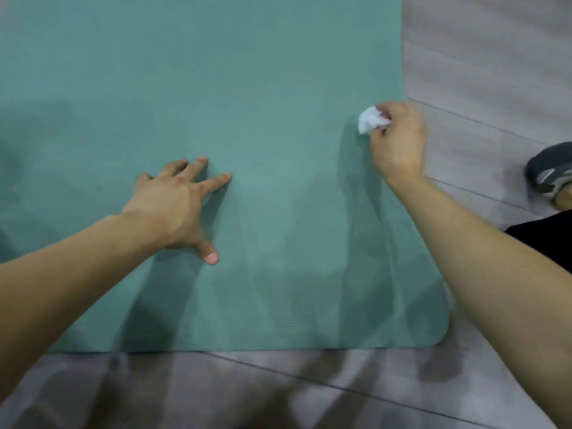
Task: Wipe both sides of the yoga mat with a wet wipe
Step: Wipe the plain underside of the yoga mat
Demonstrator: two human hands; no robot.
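A teal mat [216,88] is laid flat across most of the scene, its near edge running left to right along the bottom and its rounded near-right corner seen on a grey plank floor [479,72]. The floor is shown beyond the mat's right edge and along the near side, where soft shadows are cast.

The left hand [173,205] is spread, fingers splayed and thumb out, and is pressed palm-down on the mat left of centre. The forearm is extended from the near-left corner.

The right hand [397,140] is held at the mat's right edge, further away than the left. Its fingers are curled and a crumpled white wipe [370,119] is pinched at the fingertips, the wad sticking out to the left over the mat surface. Whether the wipe is touching the mat cannot be told.

A grey shoe [549,168] is seen on the floor at the far right, well apart from the mat, and a patch of black cloth [548,239] is visible just nearer.
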